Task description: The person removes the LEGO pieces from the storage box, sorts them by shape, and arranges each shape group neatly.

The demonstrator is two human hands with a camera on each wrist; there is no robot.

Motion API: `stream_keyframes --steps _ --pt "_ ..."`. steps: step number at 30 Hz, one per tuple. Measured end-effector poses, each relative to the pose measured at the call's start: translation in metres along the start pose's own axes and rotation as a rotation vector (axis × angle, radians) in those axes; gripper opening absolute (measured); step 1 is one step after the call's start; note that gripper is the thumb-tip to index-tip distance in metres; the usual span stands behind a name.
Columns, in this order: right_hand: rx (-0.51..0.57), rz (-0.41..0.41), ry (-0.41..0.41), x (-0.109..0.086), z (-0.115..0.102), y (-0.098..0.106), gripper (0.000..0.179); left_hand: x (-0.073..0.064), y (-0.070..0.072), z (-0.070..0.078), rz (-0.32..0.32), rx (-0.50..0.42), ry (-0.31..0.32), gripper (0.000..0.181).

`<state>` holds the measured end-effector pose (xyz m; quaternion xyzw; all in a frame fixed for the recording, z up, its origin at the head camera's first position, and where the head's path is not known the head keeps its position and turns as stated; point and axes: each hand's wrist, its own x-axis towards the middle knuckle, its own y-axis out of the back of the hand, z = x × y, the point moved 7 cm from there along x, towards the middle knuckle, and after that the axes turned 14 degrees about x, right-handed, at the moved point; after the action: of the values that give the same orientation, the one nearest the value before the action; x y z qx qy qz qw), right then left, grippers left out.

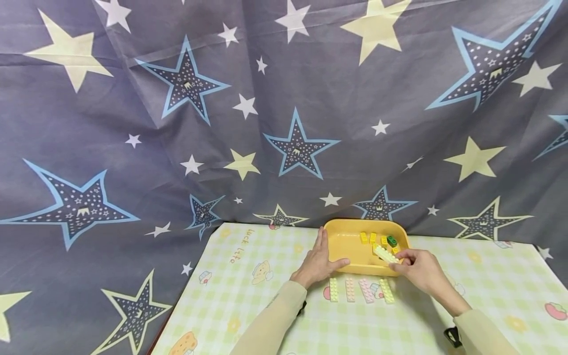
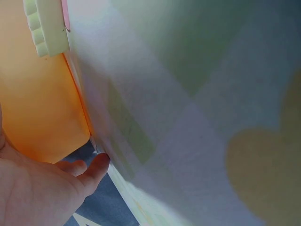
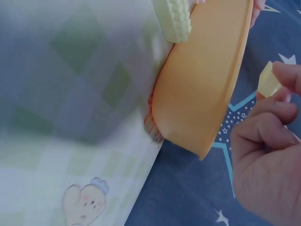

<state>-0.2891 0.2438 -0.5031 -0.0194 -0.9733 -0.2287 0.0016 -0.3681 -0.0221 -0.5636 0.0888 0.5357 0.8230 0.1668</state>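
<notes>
My right hand (image 1: 417,268) pinches a long pale yellow toy building brick (image 1: 385,254) between thumb and fingers, above the right part of a yellow tray (image 1: 343,268). An end of that brick (image 3: 269,81) shows between the fingertips in the right wrist view. My left hand (image 1: 317,261) rests against the tray's left end, fingers along the side and thumb at the front rim. Inside the tray lie several small yellow bricks (image 1: 364,238) and a dark green brick (image 1: 392,241); the held brick partly hides some of them.
In front of the tray, two pink bricks (image 1: 350,290) lie between two pale yellow-green ones (image 1: 334,290), in a row on the checked tablecloth (image 1: 266,315). A dark star-patterned curtain (image 1: 222,148) hangs right behind the tray and table.
</notes>
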Motion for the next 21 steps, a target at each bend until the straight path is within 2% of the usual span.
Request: stream_keyframes --steps 6,11,16,21 --pt "-0.003 0.008 -0.048 -0.022 0.011 0.008 0.034 0.0 0.0 0.0 -0.003 -0.003 0.009 0.12" --pt "-0.055 0.014 -0.097 -0.039 0.023 0.016 0.036 -0.001 0.005 0.002 -0.002 -0.007 0.006 0.119" --pt "-0.099 0.014 -0.119 -0.048 0.039 0.019 0.035 0.0 0.003 0.001 -0.004 -0.014 0.009 0.119" --pt "-0.084 0.014 -0.152 -0.054 0.056 0.017 0.031 0.0 0.0 0.001 -0.006 -0.011 0.004 0.119"
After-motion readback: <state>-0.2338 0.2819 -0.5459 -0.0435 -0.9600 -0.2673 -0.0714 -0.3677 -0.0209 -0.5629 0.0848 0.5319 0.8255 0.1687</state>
